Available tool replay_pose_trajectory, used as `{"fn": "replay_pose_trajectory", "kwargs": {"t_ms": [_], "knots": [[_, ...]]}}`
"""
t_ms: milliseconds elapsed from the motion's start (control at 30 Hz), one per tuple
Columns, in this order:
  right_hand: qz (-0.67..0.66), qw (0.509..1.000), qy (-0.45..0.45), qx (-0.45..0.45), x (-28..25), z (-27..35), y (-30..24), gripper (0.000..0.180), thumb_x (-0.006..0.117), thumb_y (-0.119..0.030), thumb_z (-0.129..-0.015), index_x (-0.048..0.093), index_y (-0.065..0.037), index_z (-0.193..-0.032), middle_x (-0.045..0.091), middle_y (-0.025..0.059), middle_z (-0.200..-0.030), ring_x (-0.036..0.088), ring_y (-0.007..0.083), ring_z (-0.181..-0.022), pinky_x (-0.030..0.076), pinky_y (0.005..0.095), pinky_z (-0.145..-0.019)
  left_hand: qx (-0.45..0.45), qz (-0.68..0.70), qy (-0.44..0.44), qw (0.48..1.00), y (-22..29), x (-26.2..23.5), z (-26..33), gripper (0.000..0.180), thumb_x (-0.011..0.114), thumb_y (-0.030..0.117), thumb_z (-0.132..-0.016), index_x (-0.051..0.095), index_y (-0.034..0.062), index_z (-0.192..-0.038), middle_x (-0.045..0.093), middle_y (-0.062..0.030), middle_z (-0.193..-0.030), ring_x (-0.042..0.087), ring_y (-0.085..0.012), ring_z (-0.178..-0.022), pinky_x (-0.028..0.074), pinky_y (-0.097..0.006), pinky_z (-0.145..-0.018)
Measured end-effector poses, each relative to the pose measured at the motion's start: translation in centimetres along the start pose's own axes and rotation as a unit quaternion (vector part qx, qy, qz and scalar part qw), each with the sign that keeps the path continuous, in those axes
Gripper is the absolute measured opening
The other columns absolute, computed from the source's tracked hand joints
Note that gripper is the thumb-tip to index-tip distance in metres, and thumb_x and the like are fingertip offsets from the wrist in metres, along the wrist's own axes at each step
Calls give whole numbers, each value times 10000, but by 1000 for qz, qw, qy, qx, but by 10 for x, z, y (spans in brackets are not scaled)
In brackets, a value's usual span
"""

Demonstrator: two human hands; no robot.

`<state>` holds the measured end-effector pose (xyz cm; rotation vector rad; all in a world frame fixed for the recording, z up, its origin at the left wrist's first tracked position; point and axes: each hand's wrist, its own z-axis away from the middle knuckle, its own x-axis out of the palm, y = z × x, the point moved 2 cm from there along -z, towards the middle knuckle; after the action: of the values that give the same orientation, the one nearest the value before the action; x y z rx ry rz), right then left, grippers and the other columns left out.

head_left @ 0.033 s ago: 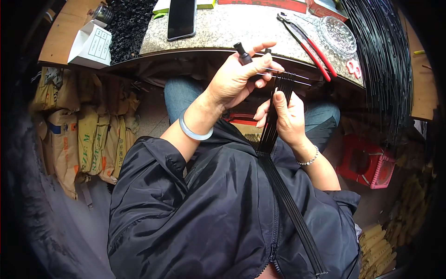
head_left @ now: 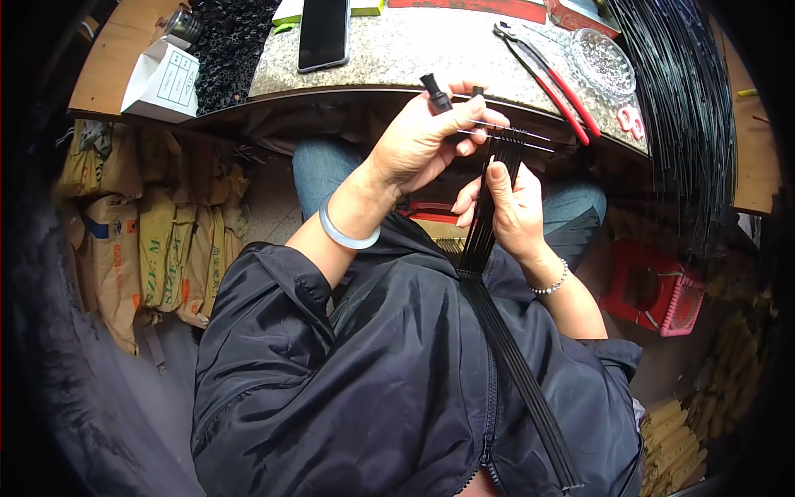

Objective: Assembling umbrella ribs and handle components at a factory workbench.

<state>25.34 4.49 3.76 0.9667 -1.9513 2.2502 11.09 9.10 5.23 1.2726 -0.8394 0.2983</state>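
Probably light, springy | black strands [head_left: 479, 240] are pinched by right grip [head_left: 520, 214], rods [head_left: 538, 148] by left grip [head_left: 411, 147] | best held near rods

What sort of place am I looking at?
Probably a small workshop: red-handled pliers lie on the worktable, long black strands hang in bulk at the right, and sacks stand below at left.

The left grip [head_left: 418, 145] hid the lower end of a handle [head_left: 436, 95], the right grip [head_left: 520, 217] part of the strands [head_left: 522, 377]. How these met the rods [head_left: 537, 147] was too small to tell. Edges cut off the phone [head_left: 323, 33] and jacket [head_left: 389, 373]; blur obscured the bundles [head_left: 671, 443].
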Motion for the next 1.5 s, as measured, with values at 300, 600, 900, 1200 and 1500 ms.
{"fn": "replay_pose_trajectory", "kwargs": {"t_ms": [300,600,900,1200,1500], "knots": [[2,1000,6,13,-2,0,-1,375,479,-317,-925,456,2,-1122,614,127,-678,590,152,-507,473,217,-482,-5,-9,52,999,3,6,1,238,607,156,-864,612,-16,-1029,631,-73,-894,546,-77,-685,441,-170,-561],[51,999,-2,-3,-1,-1,-3,357,415,-335,-948,456,10,-1029,608,141,-655,588,166,-487,479,231,-477,11,-80,42,996,3,10,1,235,633,147,-844,639,-36,-991,635,-63,-805,486,-60,-585,390,-175,-503],[20,1000,22,-4,4,-2,-6,351,417,-315,-952,455,8,-1081,608,133,-651,583,154,-481,476,217,-473,17,-38,31,999,0,10,15,390,568,272,-883,571,-51,-1104,647,-85,-852,582,-86,-681,477,-194,-628],[10,1000,-16,20,1,-4,-1,320,457,-279,-940,447,-1,-1100,593,110,-651,579,151,-487,484,224,-448,14,-64,36,997,-6,-2,27,407,529,228,-910,500,-56,-1201,605,-125,-1097,535,-47,-718,474,-174,-696],[14,1000,4,-4,4,-4,-1,367,484,-320,-918,393,-10,-1094,578,113,-825,592,147,-517,495,226,-440,74,-173,105,977,-9,9,26,334,606,5,-822,553,-23,-1150,617,-146,-1067,574,-79,-736,490,-189,-687]]}}
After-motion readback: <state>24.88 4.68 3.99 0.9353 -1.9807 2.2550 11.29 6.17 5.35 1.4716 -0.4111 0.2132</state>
